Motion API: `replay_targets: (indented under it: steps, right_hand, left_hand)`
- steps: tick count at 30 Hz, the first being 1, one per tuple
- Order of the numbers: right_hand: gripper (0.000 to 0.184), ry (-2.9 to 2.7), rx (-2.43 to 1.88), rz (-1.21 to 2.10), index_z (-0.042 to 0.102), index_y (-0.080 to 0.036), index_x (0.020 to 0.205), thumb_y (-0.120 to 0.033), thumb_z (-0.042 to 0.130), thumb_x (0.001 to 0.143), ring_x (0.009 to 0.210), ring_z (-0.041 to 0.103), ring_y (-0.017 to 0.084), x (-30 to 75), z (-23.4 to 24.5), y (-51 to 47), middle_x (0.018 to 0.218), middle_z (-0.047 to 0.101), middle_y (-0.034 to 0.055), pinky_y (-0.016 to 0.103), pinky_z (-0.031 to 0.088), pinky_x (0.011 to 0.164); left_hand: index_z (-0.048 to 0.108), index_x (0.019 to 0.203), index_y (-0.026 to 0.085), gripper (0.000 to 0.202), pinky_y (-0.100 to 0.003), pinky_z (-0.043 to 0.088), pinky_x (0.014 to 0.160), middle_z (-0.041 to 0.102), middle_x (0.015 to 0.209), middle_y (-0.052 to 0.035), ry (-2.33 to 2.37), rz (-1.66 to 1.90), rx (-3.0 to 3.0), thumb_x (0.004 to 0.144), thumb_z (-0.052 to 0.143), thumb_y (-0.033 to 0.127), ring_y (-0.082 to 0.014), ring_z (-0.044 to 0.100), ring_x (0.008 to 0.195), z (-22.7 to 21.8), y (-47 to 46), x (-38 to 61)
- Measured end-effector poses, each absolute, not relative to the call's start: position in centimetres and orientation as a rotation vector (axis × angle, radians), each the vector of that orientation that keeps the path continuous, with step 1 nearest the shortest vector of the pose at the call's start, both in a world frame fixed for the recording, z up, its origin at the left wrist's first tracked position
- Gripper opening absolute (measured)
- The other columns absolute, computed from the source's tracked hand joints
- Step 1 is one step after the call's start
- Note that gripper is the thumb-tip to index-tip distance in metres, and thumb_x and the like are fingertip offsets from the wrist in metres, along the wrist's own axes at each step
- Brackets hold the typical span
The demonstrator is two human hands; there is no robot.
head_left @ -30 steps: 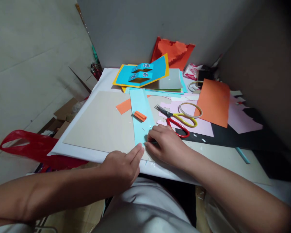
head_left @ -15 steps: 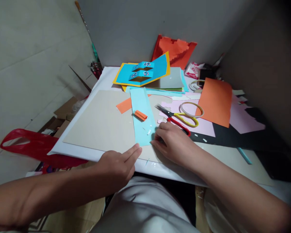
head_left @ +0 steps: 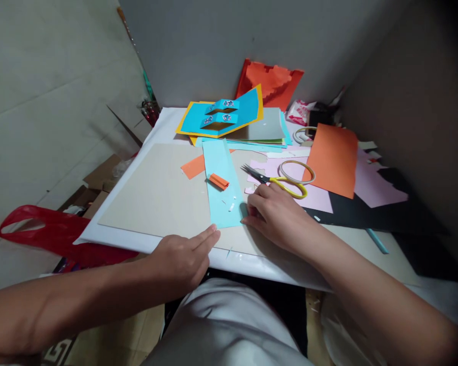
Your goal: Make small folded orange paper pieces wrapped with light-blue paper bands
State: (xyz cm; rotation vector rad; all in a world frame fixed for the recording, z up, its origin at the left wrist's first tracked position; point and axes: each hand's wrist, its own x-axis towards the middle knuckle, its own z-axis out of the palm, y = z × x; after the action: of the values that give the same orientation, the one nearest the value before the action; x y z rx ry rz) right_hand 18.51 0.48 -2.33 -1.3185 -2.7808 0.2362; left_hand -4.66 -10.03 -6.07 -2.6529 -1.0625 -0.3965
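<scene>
Now, left hand [head_left: 181,262] open, right hand [head_left: 278,216] curled, both beside pale-blue paper strip [head_left: 223,203]

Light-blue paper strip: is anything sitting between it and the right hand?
Nothing visible: the right hand sits at the edge of the light-blue paper strip; the yellow-handled scissors lie beyond, outside that gap.

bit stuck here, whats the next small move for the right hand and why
Probably brush the small white scraps off the light blue paper strip with the right hand. It sits right beside them at the strip's lower edge, while the left hand rests just below the strip's end, on the beige card, and could steady it.
</scene>
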Motion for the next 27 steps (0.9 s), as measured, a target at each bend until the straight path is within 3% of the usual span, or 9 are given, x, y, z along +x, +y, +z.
replay_targets:
  steps: [8, 12, 14, 18, 20, 24, 27]
  right_hand:
    - [0.004, -2.768, -1.175, 0.177, 0.065, -0.018, 0.090, -0.018, 0.064, 0.086, 0.092, 0.052, 0.026, 18.7, -2.6, 0.4, 0.097, 0.063, 0.0103, 0.035, 0.035, 0.076]
    - [0.015, -2.918, -0.827, 0.199, 0.068, -0.015, 0.089, -0.010, 0.053, 0.091, 0.085, 0.053, 0.021, 17.8, -2.3, -0.9, 0.094, 0.063, 0.0093, 0.032, 0.036, 0.071]
    - [0.018, -3.044, -0.803, 0.130, 0.069, -0.012, 0.084, -0.009, 0.053, 0.091, 0.080, 0.053, 0.022, 17.3, -2.2, -2.1, 0.089, 0.064, 0.0113, 0.033, 0.036, 0.065]
    - [0.022, -3.036, -0.866, -0.033, 0.072, -0.009, 0.096, -0.004, 0.053, 0.086, 0.086, 0.054, 0.028, 17.1, -3.2, -5.1, 0.099, 0.065, 0.0168, 0.035, 0.040, 0.059]
    - [0.024, -2.944, -0.871, -0.113, 0.071, -0.005, 0.105, -0.015, 0.053, 0.092, 0.090, 0.053, 0.031, 17.3, -4.2, -6.3, 0.107, 0.064, 0.0206, 0.037, 0.046, 0.066]
    - [0.071, -2.760, -0.937, -0.098, 0.061, 0.003, 0.126, -0.059, 0.048, 0.092, 0.097, 0.050, 0.033, 17.4, -5.7, -7.4, 0.115, 0.061, 0.0243, 0.043, 0.048, 0.083]
    - [0.081, -2.721, -0.984, -0.033, 0.054, -0.002, 0.137, -0.066, 0.043, 0.090, 0.094, 0.048, 0.031, 17.1, -6.0, -7.4, 0.108, 0.062, 0.0205, 0.043, 0.046, 0.083]
  left_hand:
    - [0.058, 0.122, -0.001, 0.037, -0.027, 0.062, 0.062, 0.070, 0.120, -0.0203, -1.002, -0.510, -2.707, 0.090, 0.041, 0.006, -0.0192, 0.072, 0.105, -5.5, -9.8, -4.9]
    - [0.057, 0.120, -0.002, 0.036, -0.027, 0.062, 0.060, 0.073, 0.115, -0.0211, -0.995, -0.557, -2.679, 0.088, 0.041, 0.005, -0.0201, 0.074, 0.099, -5.5, -9.6, -4.9]
    - [0.056, 0.121, -0.001, 0.038, -0.028, 0.060, 0.054, 0.073, 0.113, -0.0206, -0.984, -0.552, -2.652, 0.087, 0.041, 0.005, -0.0203, 0.075, 0.087, -5.6, -9.7, -5.0]
    - [0.058, 0.119, 0.001, 0.037, -0.029, 0.048, 0.041, 0.075, 0.108, -0.0194, -0.896, -0.521, -2.594, 0.085, 0.044, 0.005, -0.0158, 0.067, 0.057, -6.0, -9.5, -5.2]
    - [0.058, 0.117, 0.003, 0.035, -0.030, 0.045, 0.039, 0.075, 0.107, -0.0188, -0.847, -0.543, -2.569, 0.085, 0.044, 0.006, -0.0145, 0.062, 0.052, -6.2, -9.4, -5.3]
    - [0.059, 0.116, 0.001, 0.034, -0.031, 0.042, 0.039, 0.077, 0.087, -0.0130, -0.870, -0.655, -2.543, 0.086, 0.045, 0.008, -0.0147, 0.057, 0.046, -6.4, -9.0, -5.3]
    - [0.060, 0.117, 0.003, 0.033, -0.031, 0.044, 0.042, 0.070, 0.065, -0.0029, -0.978, -0.743, -2.556, 0.086, 0.049, 0.009, -0.0147, 0.055, 0.044, -6.3, -8.6, -5.5]
